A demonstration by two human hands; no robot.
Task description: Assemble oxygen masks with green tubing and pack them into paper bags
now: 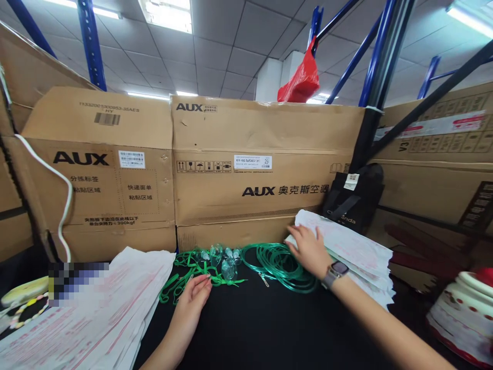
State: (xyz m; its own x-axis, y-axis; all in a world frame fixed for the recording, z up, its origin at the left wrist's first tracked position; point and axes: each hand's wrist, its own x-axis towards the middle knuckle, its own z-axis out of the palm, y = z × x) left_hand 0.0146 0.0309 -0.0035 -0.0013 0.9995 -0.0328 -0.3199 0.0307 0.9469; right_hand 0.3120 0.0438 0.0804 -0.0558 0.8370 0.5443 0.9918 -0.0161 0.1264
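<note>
My left hand [194, 293] is at the near edge of a tangle of green straps [181, 285], its fingers pressed together in a pinch. Whether a strap lies between the fingertips is hidden. Just beyond are several small clear plastic pieces [229, 267], shaped like cups or masks. To their right lies a coil of translucent green tubing [275, 264]. With fingers spread, my right hand [308, 249] reaches over the left edge of a stack of white printed paper sheets or bags [346, 239]; a watch [336, 274] is on that wrist.
A small metal pin or clip [264, 279] lies before the coil on the black surface [246, 329]. More white printed sheets [96, 318] are at left. Cardboard boxes [215, 128] wall the back, with a black bag [354, 200] against them. A white-and-red jar [462, 313] stands right.
</note>
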